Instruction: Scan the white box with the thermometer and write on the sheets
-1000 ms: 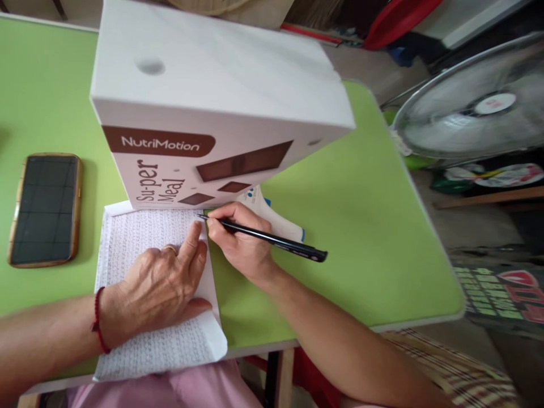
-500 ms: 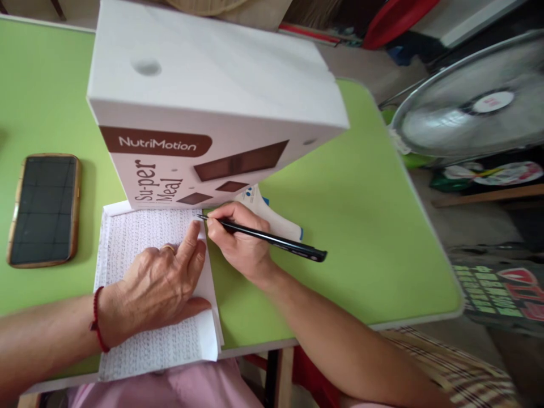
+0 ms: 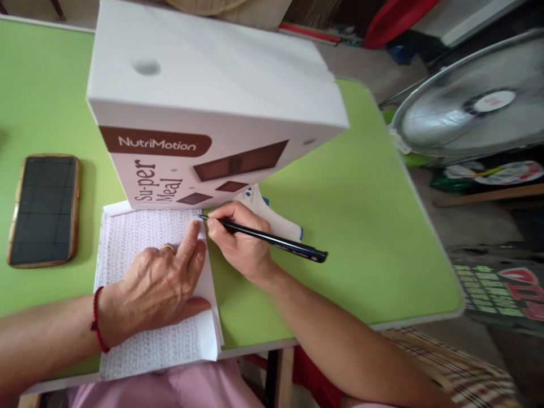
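Observation:
Sheets of paper (image 3: 127,243) densely covered in handwriting lie at the front of the green table. My left hand (image 3: 164,283) rests flat on them with its fingers stretched out, the index fingertip close to the pen's point. A black pen (image 3: 272,240) is pinched in my right hand (image 3: 242,243), its tip at the upper right edge of the paper. Just beyond the paper a large white NutriMotion box (image 3: 212,73) stands upright, against or over the sheets' far edge. Beneath my right hand and partly behind the box is a white and blue item (image 3: 278,218), its kind unclear.
A phone (image 3: 45,209) in a brown-edged case lies on the green table (image 3: 361,243) at left. To the right, past the table edge, stands a fan (image 3: 476,102). A dark printed bag (image 3: 501,289) and a plaid cloth (image 3: 459,362) are lower right.

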Available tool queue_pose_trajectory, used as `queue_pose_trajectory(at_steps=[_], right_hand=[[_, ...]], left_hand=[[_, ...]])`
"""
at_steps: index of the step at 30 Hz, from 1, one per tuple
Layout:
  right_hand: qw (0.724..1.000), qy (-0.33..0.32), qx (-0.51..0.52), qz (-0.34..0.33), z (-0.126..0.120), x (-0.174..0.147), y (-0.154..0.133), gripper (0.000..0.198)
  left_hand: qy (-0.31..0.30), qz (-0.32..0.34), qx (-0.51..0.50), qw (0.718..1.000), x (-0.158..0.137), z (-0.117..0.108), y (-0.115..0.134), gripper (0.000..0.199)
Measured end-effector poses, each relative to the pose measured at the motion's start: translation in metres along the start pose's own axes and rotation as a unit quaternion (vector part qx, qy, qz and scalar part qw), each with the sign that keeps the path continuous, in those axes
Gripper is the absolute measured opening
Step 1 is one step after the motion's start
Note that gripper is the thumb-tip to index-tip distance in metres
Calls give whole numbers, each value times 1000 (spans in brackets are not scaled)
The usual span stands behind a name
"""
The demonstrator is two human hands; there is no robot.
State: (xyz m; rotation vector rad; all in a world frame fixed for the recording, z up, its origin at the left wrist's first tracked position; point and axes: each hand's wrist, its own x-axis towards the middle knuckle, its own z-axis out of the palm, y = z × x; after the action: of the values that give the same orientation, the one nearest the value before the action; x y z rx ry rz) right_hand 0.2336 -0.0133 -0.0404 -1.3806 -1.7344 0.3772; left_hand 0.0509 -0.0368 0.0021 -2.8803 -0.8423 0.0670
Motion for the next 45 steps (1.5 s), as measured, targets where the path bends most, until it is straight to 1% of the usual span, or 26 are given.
queue_pose_trajectory(at_steps=[3, 6, 11, 23, 28, 35, 45], right_hand=[[1000, -2, 7, -1, -1, 1, -1, 6], [1000, 11, 16, 7, -3, 2, -2, 6], [999, 23, 6, 22, -6, 1, 0, 8], [1000, 21, -6, 10, -3, 3, -1, 8], [1000, 11, 10, 11, -4, 2, 0, 8], [999, 35, 11, 6, -4, 1, 1, 8], [1000, 14, 6, 8, -2, -1, 4, 5]], left_hand=[[-4, -1, 3, 1000, 0, 1, 0, 75], [-13, -5, 1, 1000, 0, -1, 0, 70], [-37, 3, -36, 999, 3, -3, -3, 70], [-25, -3, -21, 999, 2, 1, -1, 71], [-22, -1, -22, 1000, 2, 1, -2, 72], [-25, 1, -24, 999, 3, -1, -2, 69], [-2, 9, -9, 1000, 3, -5, -4, 73]])
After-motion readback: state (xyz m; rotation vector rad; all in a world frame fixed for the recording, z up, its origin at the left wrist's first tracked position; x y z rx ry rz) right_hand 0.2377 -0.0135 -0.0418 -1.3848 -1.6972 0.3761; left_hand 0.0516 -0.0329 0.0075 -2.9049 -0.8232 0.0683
